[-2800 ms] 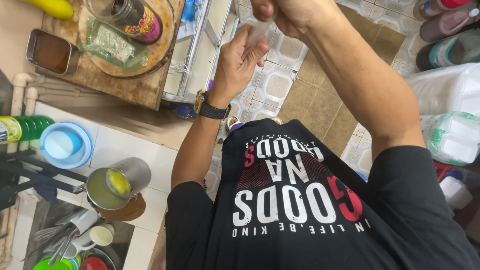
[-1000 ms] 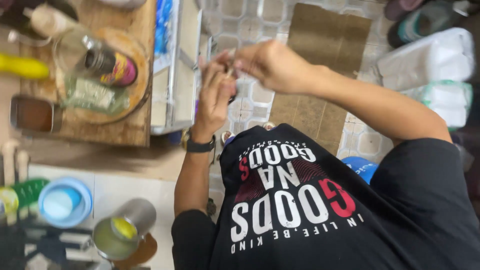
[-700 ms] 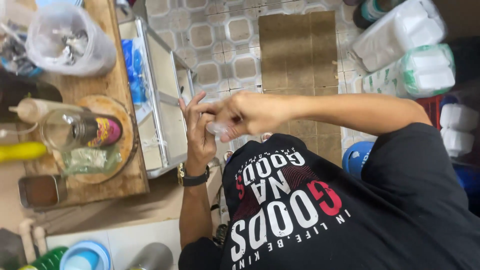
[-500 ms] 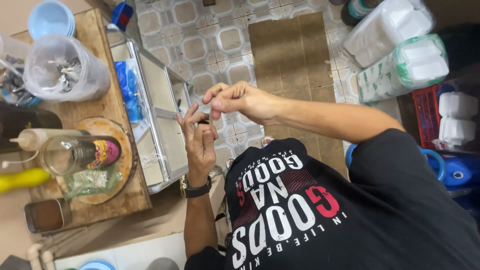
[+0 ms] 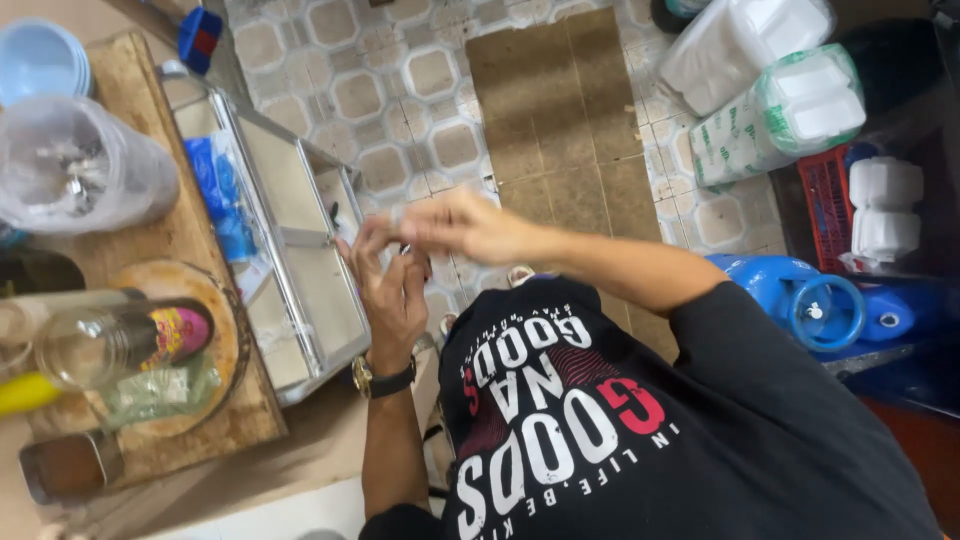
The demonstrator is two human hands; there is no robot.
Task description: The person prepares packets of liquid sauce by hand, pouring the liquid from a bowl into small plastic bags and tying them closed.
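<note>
Left hand: the left hand (image 5: 392, 300) is raised in front of the chest with its palm turned up toward the camera, a wristwatch (image 5: 382, 378) on the wrist; its fingers (image 5: 362, 262) are spread and slightly curled, their tips up against the right hand.
Right hand: the right hand (image 5: 470, 226) comes in from the right, blurred by motion, its fingers bunched together at the tips just above the left palm.
Thing between the hands: a small pale scrap (image 5: 398, 216) shows at the tips of the right fingers, above the left fingertips; it is too blurred to name, and whether the right fingers actually pinch it cannot be told.
Grip of the left: nothing is seen clasped in the left palm; the fingers stand apart.
Below the hands: a glass-sided cabinet (image 5: 290, 240) with a metal frame stands just left of the hands, blue plastic bags (image 5: 222, 200) inside it.
Counter: a wooden counter (image 5: 200, 250) lies well left of the hands; on it a round woven tray (image 5: 225, 340) carries a glass bottle (image 5: 115, 340) lying on its side, and a clear plastic bag of cutlery (image 5: 85, 175) sits farther up.
Floor: patterned tile floor (image 5: 400, 90) with a brown mat (image 5: 560, 120).
Right side: stacked white foam boxes (image 5: 770, 80) in plastic wrap and a blue gas cylinder (image 5: 815, 300), well apart from the hands.
</note>
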